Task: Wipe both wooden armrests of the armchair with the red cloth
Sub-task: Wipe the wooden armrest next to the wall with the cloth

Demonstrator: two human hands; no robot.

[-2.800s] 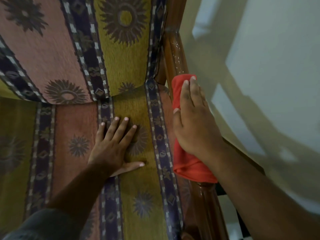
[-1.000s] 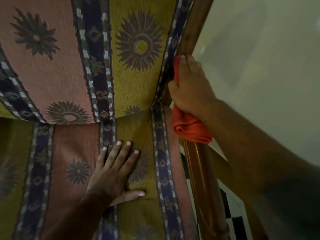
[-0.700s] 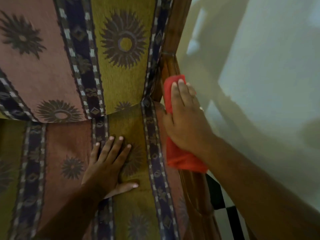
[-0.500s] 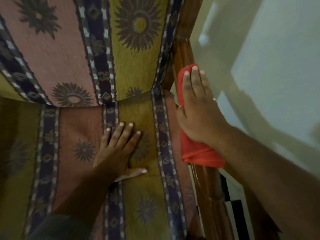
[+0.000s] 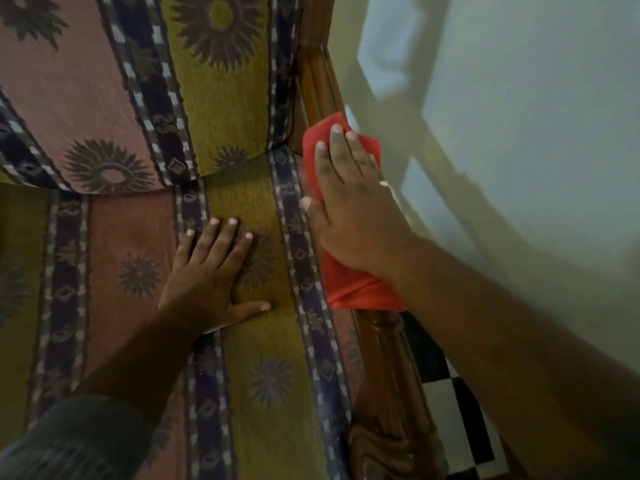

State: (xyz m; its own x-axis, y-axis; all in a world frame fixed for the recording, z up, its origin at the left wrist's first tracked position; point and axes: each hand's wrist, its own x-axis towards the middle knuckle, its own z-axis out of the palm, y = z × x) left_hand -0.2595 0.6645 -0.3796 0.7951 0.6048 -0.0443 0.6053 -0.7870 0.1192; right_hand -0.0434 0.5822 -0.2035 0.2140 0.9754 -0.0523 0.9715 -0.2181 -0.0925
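The armchair's right wooden armrest (image 5: 391, 368) is glossy brown and runs from the lower middle up to the backrest post. A red cloth (image 5: 349, 285) is draped over its middle stretch. My right hand (image 5: 349, 206) lies flat on the cloth, fingers pointing toward the backrest, pressing it onto the wood. My left hand (image 5: 211, 271) rests palm down with fingers spread on the patterned seat cushion (image 5: 277, 393), holding nothing. The left armrest is out of view.
The patterned backrest cushion (image 5: 138, 81) fills the upper left. A pale wall (image 5: 519, 133) stands close along the right of the armrest. Black and white floor tiles (image 5: 453, 410) show in the narrow gap between chair and wall.
Over the last second my right hand slid the cloth back from the backrest post toward me along the armrest. My left hand stayed planted on the seat.
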